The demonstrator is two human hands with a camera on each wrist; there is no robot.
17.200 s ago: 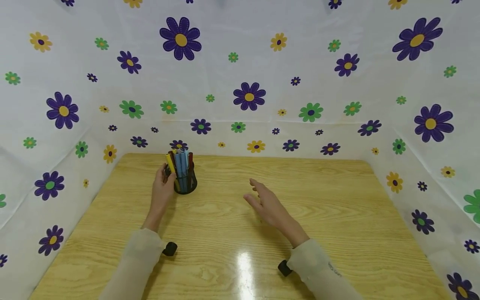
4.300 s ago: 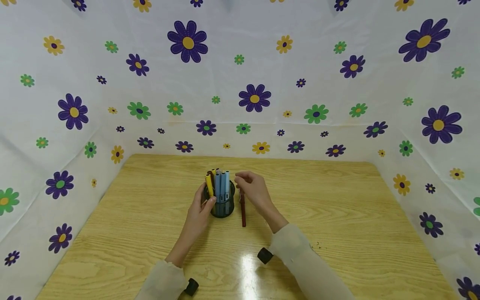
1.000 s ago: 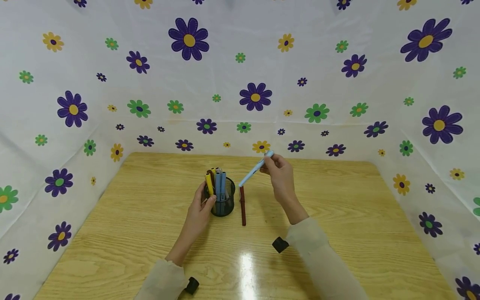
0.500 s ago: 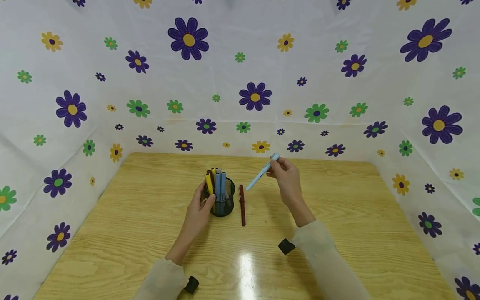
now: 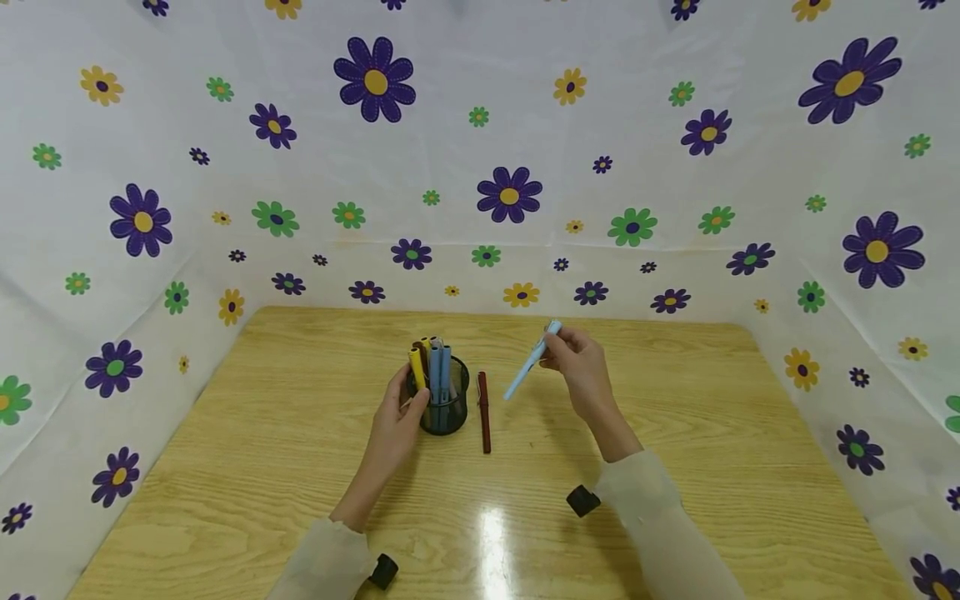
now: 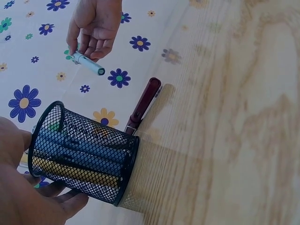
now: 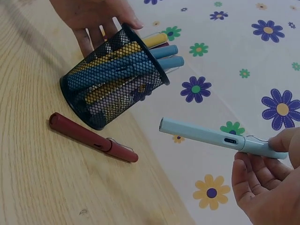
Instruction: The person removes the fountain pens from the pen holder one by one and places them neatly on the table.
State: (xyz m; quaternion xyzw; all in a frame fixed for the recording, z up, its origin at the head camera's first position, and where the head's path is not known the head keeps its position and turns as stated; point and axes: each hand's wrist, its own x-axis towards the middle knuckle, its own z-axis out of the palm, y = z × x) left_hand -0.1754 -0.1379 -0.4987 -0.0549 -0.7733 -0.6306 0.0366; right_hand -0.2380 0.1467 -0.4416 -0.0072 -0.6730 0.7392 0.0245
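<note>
My left hand (image 5: 392, 421) holds a black mesh pen cup (image 5: 450, 417) upright on the table, thumb and fingers around its left side. Yellow pens (image 7: 158, 40) and blue pens (image 5: 441, 367) stand in it, among others partly hidden. To the right of the cup a dark red pen (image 5: 484, 417) lies flat, its clip end pointing away from me. My right hand (image 5: 587, 375) pinches a light blue pen (image 7: 197, 133) near its cap end, above the table. That pen slants down to the left, apart from the red pen and the cup.
The wooden table (image 5: 675, 400) extends on both sides of the hands. A white cloth (image 5: 450, 150) printed with flowers stands along its back and sides. A bright reflection lies on the wood near the front.
Since the first frame, the cup has moved right and nearer, and the red pen now lies beside it. The light blue pen has left the cup. Lately my right hand has drawn it right and lower.
</note>
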